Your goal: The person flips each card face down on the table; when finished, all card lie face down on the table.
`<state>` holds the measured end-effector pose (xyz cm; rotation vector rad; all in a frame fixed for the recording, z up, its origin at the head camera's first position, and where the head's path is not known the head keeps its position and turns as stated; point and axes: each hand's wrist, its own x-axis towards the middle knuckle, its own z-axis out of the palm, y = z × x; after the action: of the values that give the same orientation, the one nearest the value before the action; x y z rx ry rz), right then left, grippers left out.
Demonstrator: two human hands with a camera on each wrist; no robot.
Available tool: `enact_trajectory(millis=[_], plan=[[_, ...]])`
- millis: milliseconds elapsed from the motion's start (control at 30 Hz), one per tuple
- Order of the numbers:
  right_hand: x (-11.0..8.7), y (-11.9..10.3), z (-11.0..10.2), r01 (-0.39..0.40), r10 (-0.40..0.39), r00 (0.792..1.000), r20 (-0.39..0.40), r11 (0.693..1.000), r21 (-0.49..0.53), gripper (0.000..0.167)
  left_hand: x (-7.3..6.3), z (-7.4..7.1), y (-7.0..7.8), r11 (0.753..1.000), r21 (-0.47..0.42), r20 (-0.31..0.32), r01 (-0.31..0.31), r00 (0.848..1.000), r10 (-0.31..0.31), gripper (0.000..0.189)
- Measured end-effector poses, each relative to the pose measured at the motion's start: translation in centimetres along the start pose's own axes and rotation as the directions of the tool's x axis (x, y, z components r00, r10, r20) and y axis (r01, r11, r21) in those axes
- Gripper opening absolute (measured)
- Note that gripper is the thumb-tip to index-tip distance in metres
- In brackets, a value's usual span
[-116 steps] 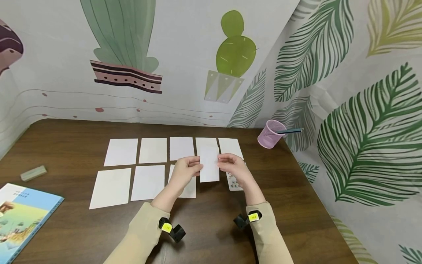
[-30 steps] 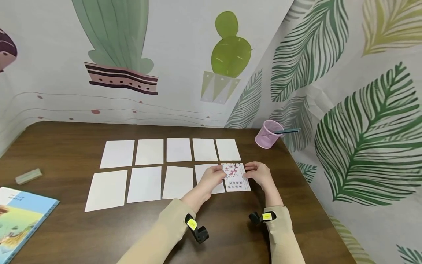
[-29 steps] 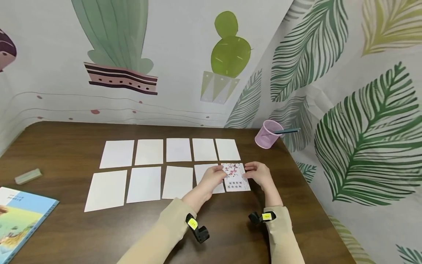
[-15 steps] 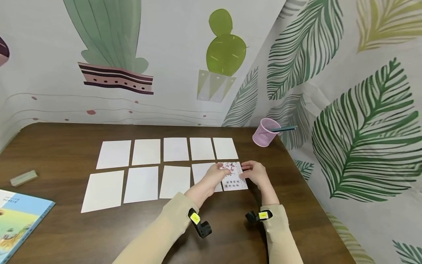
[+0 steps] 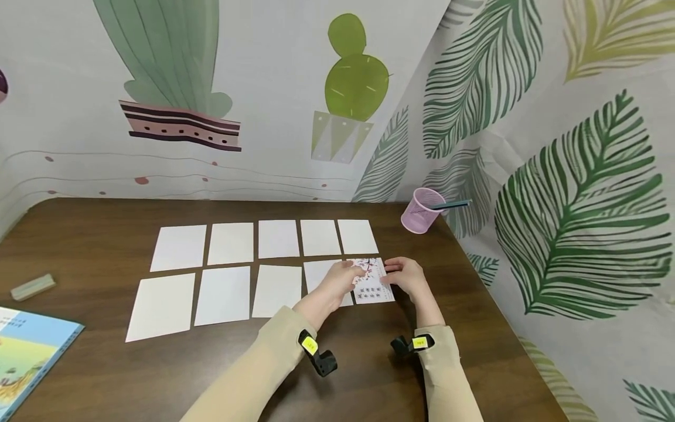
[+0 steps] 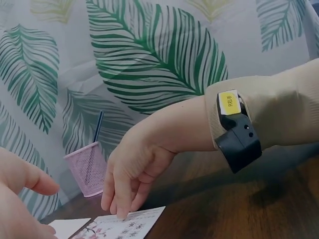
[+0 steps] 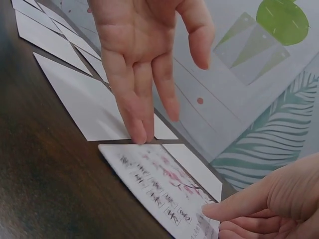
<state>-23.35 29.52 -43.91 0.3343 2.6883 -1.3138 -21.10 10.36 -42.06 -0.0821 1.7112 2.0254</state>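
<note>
A printed card [image 5: 375, 290] with pink blossom and dark characters lies flat at the right end of the front row. My left hand [image 5: 333, 286] reaches over a blank white card [image 5: 316, 271], its straight fingers down at the printed card's left edge, as the right wrist view shows. At the opposite edge is my right hand [image 5: 412, 278], with its thumb and loosely bent fingers touching the card's side; the left wrist view shows this hand [image 6: 137, 164] with fingertips pointing down at the card.
Several blank white cards [image 5: 276, 239] lie in two rows on the brown table [image 5: 221, 369]. Behind right stands a pink mesh cup [image 5: 418, 217] with a dark pencil [image 5: 450, 204]. At the left are a pale block [image 5: 33, 287] and a book [image 5: 31, 351].
Earlier, both hands held a blank card up above the rows; it now lies flat in the front row. Both hands moved right to the printed card. Over the last second they barely move.
</note>
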Motion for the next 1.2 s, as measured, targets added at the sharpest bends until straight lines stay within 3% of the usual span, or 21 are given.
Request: enact_trajectory(millis=[100,267,467,633,933,1200], plan=[[0.1,0.2,0.0,-0.005,0.005,1.0,-0.01,1.0,-0.008,0.045,0.4,-0.1,-0.2,0.999,-0.035,-0.025,-0.005,1.0,0.004,0.067],[0.2,0.3,0.1,-0.008,0.008,1.0,-0.016,1.0,-0.012,0.045,1.1,-0.4,-0.6,1.0,-0.021,-0.059,-0.011,0.998,0.01,0.066],[0.1,0.2,0.0,-0.003,0.003,1.0,-0.013,1.0,0.009,0.046,1.9,-0.7,-0.7,0.999,0.031,-0.057,-0.017,0.998,0.019,0.056],[-0.1,0.2,-0.1,-0.01,0.011,1.0,-0.008,1.0,0.017,0.045,2.3,-0.4,-0.9,0.999,0.023,-0.054,-0.025,0.998,0.026,0.051],[-0.1,0.4,0.0,-0.033,0.033,0.999,0.004,0.999,0.021,0.043,2.7,0.1,-1.8,0.998,-0.057,0.032,-0.028,0.999,0.03,0.053],[0.1,0.4,-0.1,-0.019,0.018,1.0,0.005,1.0,0.021,0.043,2.5,-0.2,-2.3,0.998,-0.055,0.082,-0.026,0.996,0.031,0.05]])
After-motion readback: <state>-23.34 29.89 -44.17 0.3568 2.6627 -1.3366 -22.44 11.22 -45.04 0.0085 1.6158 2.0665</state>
